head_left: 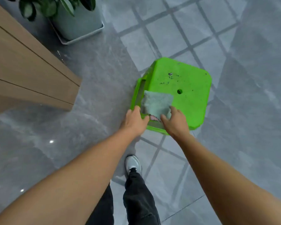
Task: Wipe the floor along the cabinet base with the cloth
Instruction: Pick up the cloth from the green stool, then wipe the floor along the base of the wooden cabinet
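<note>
The cloth (pixel 156 105), grey-green and folded, lies on the near left corner of a green plastic stool (pixel 183 88) standing on the grey tiled floor (pixel 96 78). The left hand (pixel 135 120) rests against the stool edge just left of the cloth, fingers loosely curled, gripping nothing visible. The right hand (pixel 175 122) has its fingertips on the cloth's near right corner; whether they pinch it cannot be determined. The wooden cabinet (pixel 28 75) stands well apart, to the left, with a potted plant (pixel 75 18) beyond it.
</note>
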`<state>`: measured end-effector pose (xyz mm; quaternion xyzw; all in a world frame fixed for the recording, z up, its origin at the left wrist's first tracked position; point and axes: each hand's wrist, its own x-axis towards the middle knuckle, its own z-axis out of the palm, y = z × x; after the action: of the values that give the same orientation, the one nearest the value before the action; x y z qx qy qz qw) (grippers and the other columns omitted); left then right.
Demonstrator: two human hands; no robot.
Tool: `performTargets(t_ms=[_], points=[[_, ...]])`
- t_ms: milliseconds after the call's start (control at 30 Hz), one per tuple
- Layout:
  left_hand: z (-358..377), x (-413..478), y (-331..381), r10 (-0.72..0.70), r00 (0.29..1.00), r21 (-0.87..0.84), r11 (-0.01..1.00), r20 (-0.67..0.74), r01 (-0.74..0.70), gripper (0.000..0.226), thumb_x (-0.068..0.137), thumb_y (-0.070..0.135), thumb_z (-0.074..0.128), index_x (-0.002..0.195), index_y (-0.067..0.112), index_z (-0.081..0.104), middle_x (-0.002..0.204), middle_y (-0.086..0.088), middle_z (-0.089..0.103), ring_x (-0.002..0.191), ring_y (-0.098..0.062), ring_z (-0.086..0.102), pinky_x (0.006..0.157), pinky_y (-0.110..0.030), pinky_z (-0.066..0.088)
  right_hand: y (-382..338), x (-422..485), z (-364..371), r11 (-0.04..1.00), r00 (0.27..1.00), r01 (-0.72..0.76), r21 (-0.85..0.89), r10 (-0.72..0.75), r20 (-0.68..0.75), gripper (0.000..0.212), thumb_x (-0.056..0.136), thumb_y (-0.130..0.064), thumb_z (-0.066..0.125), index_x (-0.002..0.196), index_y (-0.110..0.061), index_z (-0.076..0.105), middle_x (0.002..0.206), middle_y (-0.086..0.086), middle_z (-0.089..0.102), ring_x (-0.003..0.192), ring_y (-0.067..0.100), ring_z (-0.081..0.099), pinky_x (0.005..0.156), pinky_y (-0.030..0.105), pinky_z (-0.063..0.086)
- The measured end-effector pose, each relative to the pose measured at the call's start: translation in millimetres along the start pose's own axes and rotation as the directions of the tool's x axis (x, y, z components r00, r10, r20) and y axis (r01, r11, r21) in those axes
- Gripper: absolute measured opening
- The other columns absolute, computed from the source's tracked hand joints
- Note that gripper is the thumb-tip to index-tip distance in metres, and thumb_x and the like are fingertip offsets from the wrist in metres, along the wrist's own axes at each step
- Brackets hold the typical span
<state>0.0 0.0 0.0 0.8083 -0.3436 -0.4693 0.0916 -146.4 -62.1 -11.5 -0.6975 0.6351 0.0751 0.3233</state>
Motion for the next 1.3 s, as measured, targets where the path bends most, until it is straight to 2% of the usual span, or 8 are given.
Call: performTargets(t_ms=[133, 300, 633, 933, 1000, 1100, 1200, 1300], points=[[17.1, 68.2, 9.4, -0.049, 0.994, -0.362, 0.932, -0.101, 0.009, 0.075, 0.084, 0.044, 0.066, 0.144, 0.008, 0.040, 0.143, -0.018, 0.053, 0.131, -0.031, 0.050, 0.107, -0.036, 0.038, -13.2, 46.1, 31.1, 0.976, 0.975, -0.121, 0.179, 0.151, -0.165, 0.074, 0.083, -0.047, 0.069, 0.139, -0.005, 0.045, 0.124, 0.025, 0.057, 0.114, 0.040, 0.054, 0.100, 0.043, 0.043], [26.9, 94.9, -33.6, -0.057, 0.987, -0.702, 0.696, 0.153, 0.149, 0.030, 0.083, 0.015, 0.072, 0.112, 0.006, 0.067, 0.110, -0.014, 0.073, 0.090, -0.025, 0.068, 0.078, -0.030, 0.057, -34.3, 43.8, 65.5, 0.903, 0.925, -0.157, 0.401, 0.277, -0.261, 0.062, 0.077, -0.028, 0.077, 0.129, -0.013, 0.048, 0.116, 0.014, 0.069, 0.104, 0.030, 0.066, 0.084, 0.031, 0.048], [-43.4, 134.9, -242.0, -0.287, 0.888, -0.868, 0.246, 0.359, 0.431, 0.021, 0.091, -0.004, 0.052, 0.109, 0.005, 0.060, 0.068, -0.012, 0.065, 0.033, -0.017, 0.056, 0.039, -0.025, 0.049, -148.6, 51.9, 255.5, 0.949, 0.989, 0.135, 0.284, -0.147, 0.021, 0.049, 0.080, -0.019, 0.075, 0.122, -0.005, 0.055, 0.115, 0.016, 0.067, 0.109, 0.034, 0.060, 0.088, 0.035, 0.043], [-7.4, 323.9, -428.0, -0.425, 0.904, -0.993, 0.070, 0.053, 0.091, 0.030, 0.095, 0.005, 0.053, 0.123, 0.016, 0.054, 0.104, -0.009, 0.068, 0.067, -0.020, 0.069, 0.065, -0.039, 0.059, -201.5, 227.0, 475.9, 0.817, 0.805, 0.550, 0.172, -0.573, 0.151, 0.049, 0.087, -0.013, 0.061, 0.133, -0.007, 0.046, 0.119, 0.018, 0.054, 0.103, 0.038, 0.057, 0.085, 0.041, 0.048], [3.8, 358.6, -454.4, -0.426, 0.902, -0.978, 0.206, -0.073, 0.018, 0.035, 0.094, 0.017, 0.058, 0.128, 0.019, 0.053, 0.101, -0.003, 0.067, 0.082, -0.020, 0.067, 0.076, -0.034, 0.054, -202.9, 257.5, 507.3, 0.742, 0.726, 0.667, 0.061, -0.667, 0.166, 0.059, 0.084, -0.020, 0.057, 0.139, -0.011, 0.040, 0.130, 0.018, 0.046, 0.111, 0.039, 0.052, 0.088, 0.045, 0.050], [34.1, 368.0, -501.2, -0.461, 0.729, -0.516, 0.839, -0.506, 0.172, 0.067, 0.073, 0.043, 0.077, 0.132, 0.021, 0.053, 0.124, -0.009, 0.057, 0.116, -0.032, 0.053, 0.097, -0.040, 0.042, -198.9, 281.3, 545.1, 0.532, 0.570, 0.819, -0.215, -0.798, 0.195, 0.064, 0.090, -0.031, 0.058, 0.147, -0.010, 0.039, 0.150, 0.029, 0.034, 0.139, 0.045, 0.030, 0.112, 0.053, 0.031], [56.4, 351.7, -542.6, -0.524, 0.730, -0.185, 0.848, -0.438, 0.497, 0.129, 0.050, 0.079, 0.069, 0.154, 0.026, 0.013, 0.160, -0.021, 0.008, 0.142, -0.048, 0.015, 0.114, -0.059, 0.019, -198.4, 291.9, 575.3, 0.433, 0.525, 0.841, -0.324, -0.798, 0.295, 0.076, 0.096, -0.052, 0.044, 0.155, -0.009, 0.022, 0.161, 0.025, 0.015, 0.151, 0.039, 0.005, 0.123, 0.054, 0.007], [63.8, 346.1, -566.1, -0.563, 0.800, -0.081, 0.825, -0.206, 0.560, 0.150, 0.035, 0.099, 0.045, 0.132, 0.036, -0.050, 0.142, -0.009, -0.058, 0.140, -0.051, -0.031, 0.113, -0.070, -0.005, -210.1, 293.4, 603.7, 0.529, 0.637, 0.762, -0.374, -0.719, 0.279, 0.101, 0.087, -0.077, 0.020, 0.156, -0.007, -0.002, 0.164, 0.020, -0.010, 0.150, 0.035, -0.017, 0.118, 0.054, -0.014]])
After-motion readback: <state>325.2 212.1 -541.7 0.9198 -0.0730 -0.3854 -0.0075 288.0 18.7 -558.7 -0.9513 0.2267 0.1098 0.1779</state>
